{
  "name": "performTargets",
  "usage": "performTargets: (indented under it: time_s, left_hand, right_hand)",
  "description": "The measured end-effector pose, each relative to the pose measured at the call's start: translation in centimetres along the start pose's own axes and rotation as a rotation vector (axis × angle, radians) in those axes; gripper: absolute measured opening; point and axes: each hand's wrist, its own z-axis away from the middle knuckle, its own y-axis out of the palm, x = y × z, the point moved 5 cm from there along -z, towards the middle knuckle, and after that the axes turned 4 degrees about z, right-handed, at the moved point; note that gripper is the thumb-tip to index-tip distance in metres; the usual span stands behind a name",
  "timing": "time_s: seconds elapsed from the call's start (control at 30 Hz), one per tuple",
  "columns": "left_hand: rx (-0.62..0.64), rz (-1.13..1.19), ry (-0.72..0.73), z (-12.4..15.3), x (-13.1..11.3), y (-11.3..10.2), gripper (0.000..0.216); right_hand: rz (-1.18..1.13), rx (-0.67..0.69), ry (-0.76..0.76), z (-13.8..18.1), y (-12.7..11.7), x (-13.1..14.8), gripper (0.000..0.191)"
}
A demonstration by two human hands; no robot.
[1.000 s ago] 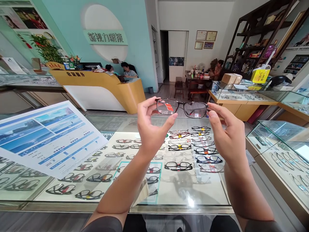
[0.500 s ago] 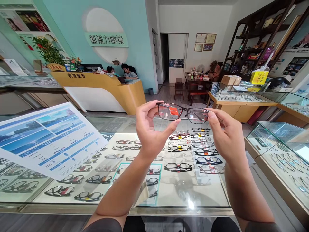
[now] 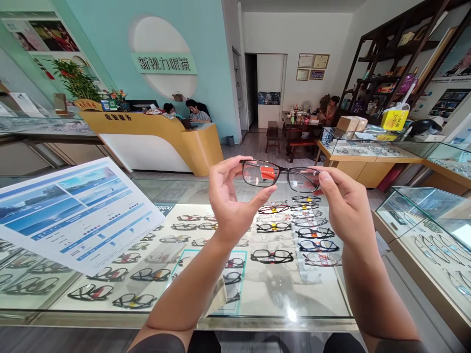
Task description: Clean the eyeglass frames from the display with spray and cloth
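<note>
I hold a dark-framed pair of glasses (image 3: 281,174) up at chest height, lenses facing away. A red tag sits on the left lens. My left hand (image 3: 230,201) pinches the left end of the frame between thumb and fingers. My right hand (image 3: 340,206) grips the right end the same way. Both hands hover above a glass display counter (image 3: 257,304) filled with rows of several glasses frames.
A printed colour sheet (image 3: 73,213) lies on the counter at the left. More glass cases stand at the right (image 3: 427,215). A yellow reception desk (image 3: 154,139) with seated people is beyond, and another person sits at a far table (image 3: 331,109).
The glasses and both hands have dropped slightly and drifted a little to the right. The grip on the frame is unchanged.
</note>
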Motion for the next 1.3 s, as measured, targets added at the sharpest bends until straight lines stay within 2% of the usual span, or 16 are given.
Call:
performTargets:
  time_s: [0.43, 0.67, 0.93, 1.07, 1.23, 1.3]
  left_hand:
    - [0.027, -0.003, -0.079, 0.3, 0.5, 0.3, 0.072]
    - [0.045, 0.019, -0.088, 0.3, 0.6, 0.4, 0.072]
    - [0.056, 0.028, -0.039, 0.1, 1.0, 0.1, 0.074]
    - [0.128, 0.015, -0.005, -0.3, 1.1, -0.3, 0.079]
    - [0.387, -0.015, 0.032, -0.4, 0.7, 0.4, 0.079]
    - [0.454, -0.010, 0.038, -0.3, 0.3, 0.8, 0.078]
  right_hand:
    - [-0.335, 0.170, 0.145, -0.8, 0.9, -1.6, 0.040]
    - [-0.319, 0.137, 0.119, -0.9, 0.5, -1.6, 0.037]
    - [-0.446, 0.146, 0.161, -1.2, 0.7, -2.3, 0.029]
    - [-0.379, 0.197, 0.130, -1.5, 0.5, -2.3, 0.028]
    - [-0.305, 0.334, 0.127, -1.2, 0.9, -1.5, 0.021]
    - [-0.282, 0.403, 0.136, -1.1, 1.2, -1.4, 0.024]
